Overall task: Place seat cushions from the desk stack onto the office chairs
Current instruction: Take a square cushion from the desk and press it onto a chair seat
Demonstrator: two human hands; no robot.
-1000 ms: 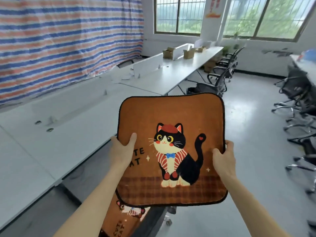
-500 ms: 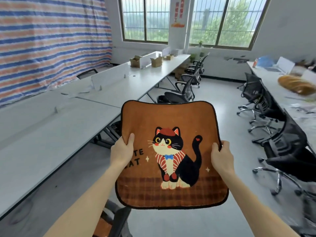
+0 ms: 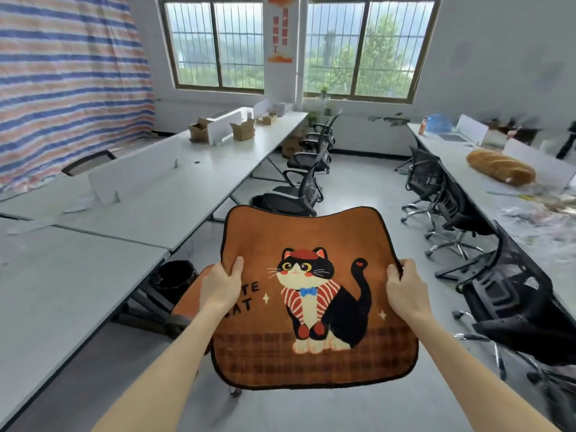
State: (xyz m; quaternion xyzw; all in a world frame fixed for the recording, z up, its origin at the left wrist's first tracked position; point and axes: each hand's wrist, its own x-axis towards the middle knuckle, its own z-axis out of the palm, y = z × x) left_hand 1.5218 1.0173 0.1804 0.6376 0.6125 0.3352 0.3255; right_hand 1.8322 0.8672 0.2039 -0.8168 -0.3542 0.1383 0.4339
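Gripping the cushion point(image 3: 311, 232) by its sides, the left hand point(image 3: 219, 288) and right hand point(image 3: 405, 291) hold it up. Their fingers point(image 3: 237, 267) curl round its edges.

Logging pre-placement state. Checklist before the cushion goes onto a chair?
1. Left hand grips the cushion at its left edge: ok.
2. Right hand grips the opposite edge: ok.
3. Print side up, cat upright towards the person: ok.
4. Lower-left spot free: not ok, a second cushion seems to lie there already.
5. Free target ahead: ok, the black chair beyond the cushion's far edge shows a bare seat.
6. Way along the floor to it: cannot tell, the held cushion hides the near part.
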